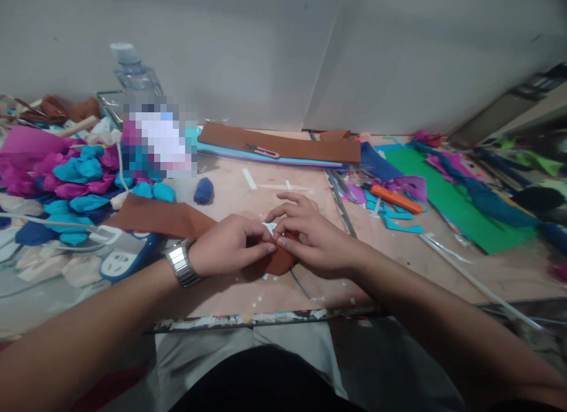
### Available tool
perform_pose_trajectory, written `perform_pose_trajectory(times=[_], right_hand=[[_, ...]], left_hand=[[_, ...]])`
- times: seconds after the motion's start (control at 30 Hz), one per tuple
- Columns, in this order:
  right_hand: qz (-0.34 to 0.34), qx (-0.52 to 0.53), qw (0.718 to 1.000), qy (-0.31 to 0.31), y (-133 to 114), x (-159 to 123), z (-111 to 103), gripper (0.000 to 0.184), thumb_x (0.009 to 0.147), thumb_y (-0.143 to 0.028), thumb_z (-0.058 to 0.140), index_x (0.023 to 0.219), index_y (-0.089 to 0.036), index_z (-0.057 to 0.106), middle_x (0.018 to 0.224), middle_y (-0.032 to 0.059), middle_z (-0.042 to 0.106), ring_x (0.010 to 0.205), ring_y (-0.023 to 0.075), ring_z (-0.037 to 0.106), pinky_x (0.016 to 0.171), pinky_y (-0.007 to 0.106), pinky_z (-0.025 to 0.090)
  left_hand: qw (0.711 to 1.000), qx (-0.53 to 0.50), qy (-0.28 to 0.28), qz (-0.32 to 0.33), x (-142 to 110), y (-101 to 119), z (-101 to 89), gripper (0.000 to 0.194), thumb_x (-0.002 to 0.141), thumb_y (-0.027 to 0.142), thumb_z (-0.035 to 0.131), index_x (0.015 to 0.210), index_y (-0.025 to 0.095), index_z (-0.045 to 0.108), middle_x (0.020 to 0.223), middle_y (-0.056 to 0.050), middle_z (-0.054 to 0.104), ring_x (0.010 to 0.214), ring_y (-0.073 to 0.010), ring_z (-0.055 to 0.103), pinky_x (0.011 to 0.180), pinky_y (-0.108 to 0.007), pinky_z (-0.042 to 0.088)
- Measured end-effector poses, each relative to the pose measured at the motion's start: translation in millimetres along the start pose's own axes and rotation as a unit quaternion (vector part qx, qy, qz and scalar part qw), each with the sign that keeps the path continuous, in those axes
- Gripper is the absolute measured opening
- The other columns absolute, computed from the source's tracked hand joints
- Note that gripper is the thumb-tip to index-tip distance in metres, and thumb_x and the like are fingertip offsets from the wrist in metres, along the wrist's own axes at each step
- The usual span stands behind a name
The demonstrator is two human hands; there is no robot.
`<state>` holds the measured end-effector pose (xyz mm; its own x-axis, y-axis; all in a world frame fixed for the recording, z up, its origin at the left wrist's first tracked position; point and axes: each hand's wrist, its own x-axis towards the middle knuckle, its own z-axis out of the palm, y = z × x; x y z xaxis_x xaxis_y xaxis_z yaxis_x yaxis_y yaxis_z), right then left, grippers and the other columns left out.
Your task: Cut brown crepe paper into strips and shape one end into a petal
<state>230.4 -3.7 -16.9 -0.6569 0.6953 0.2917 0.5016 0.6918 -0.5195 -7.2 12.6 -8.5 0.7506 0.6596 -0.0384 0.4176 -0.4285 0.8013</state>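
Note:
Near the front of the worktable, both my hands meet over a small brown piece of sheet material (pixel 280 263), perhaps fabric or paper. My left hand (pixel 233 242), with a metal watch on its wrist, pinches the piece's upper edge between thumb and forefinger. Opposite it, my right hand (pixel 310 237) has thumb and forefinger pressed on the same edge, its other fingers loosely raised. The fingertips almost touch, and they cover part of the piece. Behind my left wrist lies a longer brown strip (pixel 153 216). A small dark blue bundle (pixel 204 191) sits beyond my left hand.
At left are pink and blue bundles (pixel 80 169), a power strip (pixel 126 257) and a plastic bottle (pixel 137 75). Brown sheets (pixel 305 145) bearing a pink cutter (pixel 267 152) lie at the back. An orange utility knife (pixel 396 198) and green sheet (pixel 469 205) are right.

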Motion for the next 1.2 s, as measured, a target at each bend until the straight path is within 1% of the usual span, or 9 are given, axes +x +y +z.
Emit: perform_pose_trajectory(times=[0.2, 0.33, 0.53, 0.7, 0.83, 1.0, 1.2], right_hand=[[0.007, 0.008, 1.000, -0.007, -0.5, 1.0, 2.3, 0.010, 0.097, -0.021, 0.062, 0.092, -0.025, 0.069, 0.128, 0.0037, 0.067, 0.150, 0.0326, 0.033, 0.122, 0.060, 0.027], [0.004, 0.013, 1.000, -0.017, -1.6, 1.5, 3.9, 0.011, 0.095, -0.018, 0.062, 0.090, -0.025, 0.069, 0.127, 0.0027, 0.067, 0.149, 0.0316, 0.033, 0.123, 0.058, 0.027], [-0.001, 0.001, 1.000, -0.004, -1.7, 0.5, 1.5, 0.009, 0.095, -0.022, 0.064, 0.091, -0.026, 0.070, 0.127, 0.0029, 0.067, 0.150, 0.0327, 0.032, 0.123, 0.059, 0.025], [-0.007, 0.010, 1.000, 0.002, -0.5, 1.4, 1.6, 0.010, 0.095, -0.020, 0.063, 0.087, -0.025, 0.069, 0.124, 0.0032, 0.068, 0.148, 0.0318, 0.034, 0.122, 0.058, 0.027], [-0.011, 0.018, 1.000, 0.010, 2.2, 1.9, 1.1, 0.010, 0.094, -0.020, 0.064, 0.086, -0.024, 0.067, 0.124, 0.0047, 0.068, 0.147, 0.0321, 0.037, 0.120, 0.059, 0.029], [-0.001, 0.018, 1.000, 0.009, 3.1, 0.9, -0.6, 0.008, 0.095, -0.021, 0.064, 0.088, -0.024, 0.067, 0.126, 0.0058, 0.068, 0.146, 0.0337, 0.038, 0.119, 0.063, 0.029], [-0.018, 0.020, 1.000, 0.009, 4.2, 2.1, 0.5, 0.006, 0.095, -0.022, 0.064, 0.090, -0.024, 0.066, 0.113, 0.0059, 0.069, 0.141, 0.0318, 0.042, 0.118, 0.057, 0.032]], left_hand=[[1.000, 0.006, 0.008, 0.013, 0.3, 1.1, 2.0, 0.026, 0.098, 0.034, 0.062, 0.081, 0.018, 0.073, 0.070, 0.003, 0.069, 0.065, -0.0096, 0.058, 0.063, -0.020, 0.041], [1.000, -0.002, -0.015, 0.006, -0.7, 1.0, 3.6, 0.028, 0.099, 0.034, 0.061, 0.080, 0.017, 0.073, 0.067, 0.003, 0.069, 0.061, -0.0086, 0.059, 0.062, -0.020, 0.041], [1.000, 0.010, -0.006, 0.001, 0.2, 0.2, 3.3, 0.030, 0.098, 0.034, 0.062, 0.076, 0.017, 0.071, 0.065, 0.003, 0.068, 0.060, -0.0084, 0.057, 0.060, -0.019, 0.040], [1.000, -0.019, -0.022, -0.004, 1.0, 0.7, 1.2, 0.030, 0.098, 0.037, 0.061, 0.079, 0.016, 0.073, 0.066, 0.002, 0.067, 0.061, -0.0096, 0.055, 0.058, -0.019, 0.039], [0.996, -0.063, -0.052, -0.022, 0.6, -1.2, -1.0, 0.038, 0.099, 0.041, 0.059, 0.074, 0.015, 0.068, 0.061, 0.002, 0.060, 0.057, -0.0093, 0.050, 0.055, -0.020, 0.037], [0.994, -0.081, -0.054, -0.056, -0.2, -3.9, -2.3, 0.040, 0.100, 0.045, 0.058, 0.075, 0.015, 0.068, 0.060, 0.001, 0.062, 0.055, -0.0101, 0.051, 0.053, -0.021, 0.037], [0.996, -0.059, -0.044, -0.049, 1.1, -2.8, -2.8, 0.038, 0.097, 0.044, 0.061, 0.074, 0.015, 0.068, 0.063, 0.001, 0.061, 0.059, -0.0099, 0.048, 0.056, -0.020, 0.037]])
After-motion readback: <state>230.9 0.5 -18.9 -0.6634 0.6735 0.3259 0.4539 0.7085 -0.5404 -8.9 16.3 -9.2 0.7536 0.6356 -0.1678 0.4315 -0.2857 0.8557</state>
